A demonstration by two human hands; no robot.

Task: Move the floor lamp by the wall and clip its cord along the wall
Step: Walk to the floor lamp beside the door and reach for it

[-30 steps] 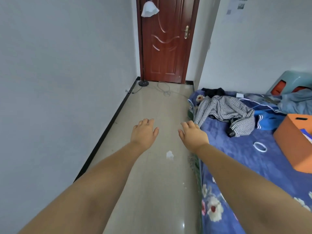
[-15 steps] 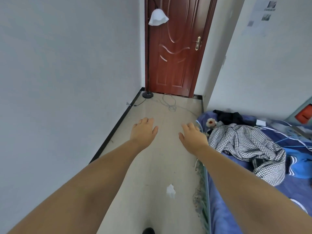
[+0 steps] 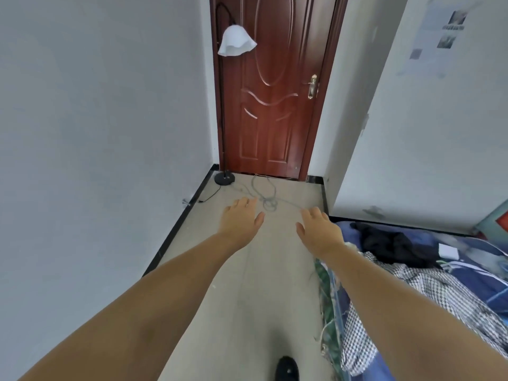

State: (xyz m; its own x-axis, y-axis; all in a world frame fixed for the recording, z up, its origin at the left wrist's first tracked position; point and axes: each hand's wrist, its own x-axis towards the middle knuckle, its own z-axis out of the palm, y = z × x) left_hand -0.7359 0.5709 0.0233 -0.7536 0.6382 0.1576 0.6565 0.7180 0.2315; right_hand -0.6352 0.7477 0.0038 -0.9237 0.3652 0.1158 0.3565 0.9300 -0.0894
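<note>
Standing in the far corner, the floor lamp (image 3: pixel 223 111) is a thin black pole on a round dark base with a white bell shade, right by the left edge of the brown door (image 3: pixel 270 86). Its cord (image 3: pixel 265 195) is a loose tangle on the floor in front of the door, nothing clipped yet. So I'd call this the approach step. Left hand (image 3: pixel 242 220) and right hand (image 3: pixel 320 232) are both stretched out, fingers spread, holding nothing. Next move probably means grabbing the pole without yanking that cord. Bed (image 3: pixel 412 270) with clothes sits on the right.
</note>
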